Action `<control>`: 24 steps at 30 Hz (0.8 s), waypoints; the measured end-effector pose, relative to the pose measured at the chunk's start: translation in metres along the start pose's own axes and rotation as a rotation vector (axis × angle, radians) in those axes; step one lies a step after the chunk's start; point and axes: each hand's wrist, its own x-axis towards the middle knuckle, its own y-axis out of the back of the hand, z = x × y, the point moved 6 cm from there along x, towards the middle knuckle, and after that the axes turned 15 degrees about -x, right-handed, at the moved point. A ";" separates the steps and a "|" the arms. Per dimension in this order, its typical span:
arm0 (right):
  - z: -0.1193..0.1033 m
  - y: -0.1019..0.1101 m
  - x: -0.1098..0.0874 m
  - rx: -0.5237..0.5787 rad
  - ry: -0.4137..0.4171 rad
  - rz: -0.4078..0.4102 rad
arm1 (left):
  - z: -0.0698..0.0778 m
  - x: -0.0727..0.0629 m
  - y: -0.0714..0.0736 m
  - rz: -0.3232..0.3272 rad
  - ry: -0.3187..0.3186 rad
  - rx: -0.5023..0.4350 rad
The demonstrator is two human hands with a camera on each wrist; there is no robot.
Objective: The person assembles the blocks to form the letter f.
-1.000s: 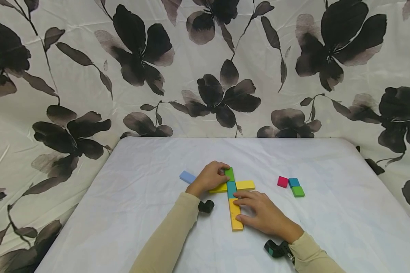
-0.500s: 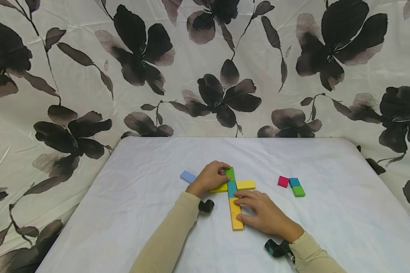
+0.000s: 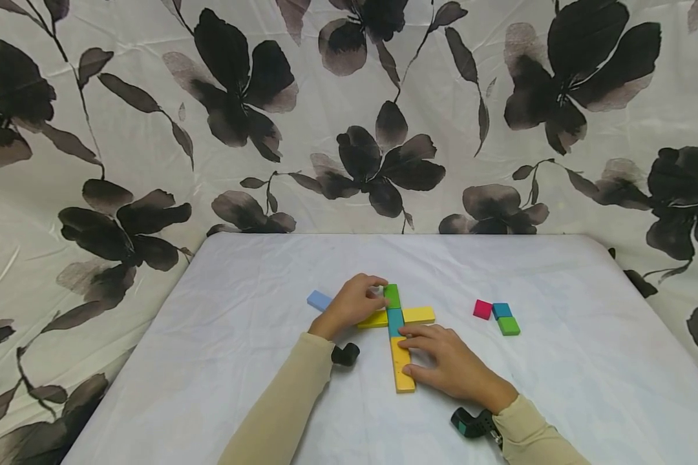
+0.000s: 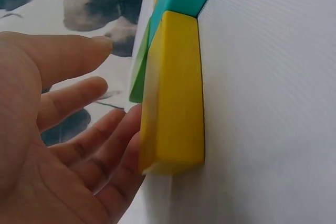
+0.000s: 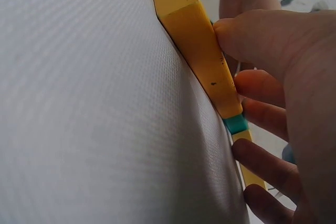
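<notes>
Wooden blocks form a cross on the white table: a green block (image 3: 392, 296) at the far end, a teal block (image 3: 395, 322) at the centre, yellow blocks on the left (image 4: 176, 93) and right (image 3: 419, 315), and a long orange-yellow block (image 3: 403, 371) nearest me. My left hand (image 3: 351, 303) hovers at the green block's left side, covering part of the left yellow block; its thumb and fingers are spread around nothing in the left wrist view. Fingertips of my right hand (image 3: 444, 361) rest against the teal and orange-yellow blocks, fingers loosely extended, thumb on the orange-yellow edge.
A light blue block (image 3: 318, 299) lies left, partly behind the left hand. To the right sit a red block (image 3: 483, 309), a blue block (image 3: 501, 310) and a second green block (image 3: 508, 326), close together. Floral cloth (image 3: 349, 116) hangs beyond the table (image 3: 209, 361).
My left hand has drawn slightly left, its fingertips coming away from the top of the green block. The right hand and the blocks stay put.
</notes>
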 end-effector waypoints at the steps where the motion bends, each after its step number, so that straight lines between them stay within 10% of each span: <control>1: 0.000 0.001 0.000 0.000 0.000 0.004 | 0.000 -0.002 0.002 0.006 -0.004 -0.010; 24: 0.002 -0.001 0.000 0.023 -0.007 -0.007 | -0.015 -0.034 0.061 0.208 -0.115 -0.112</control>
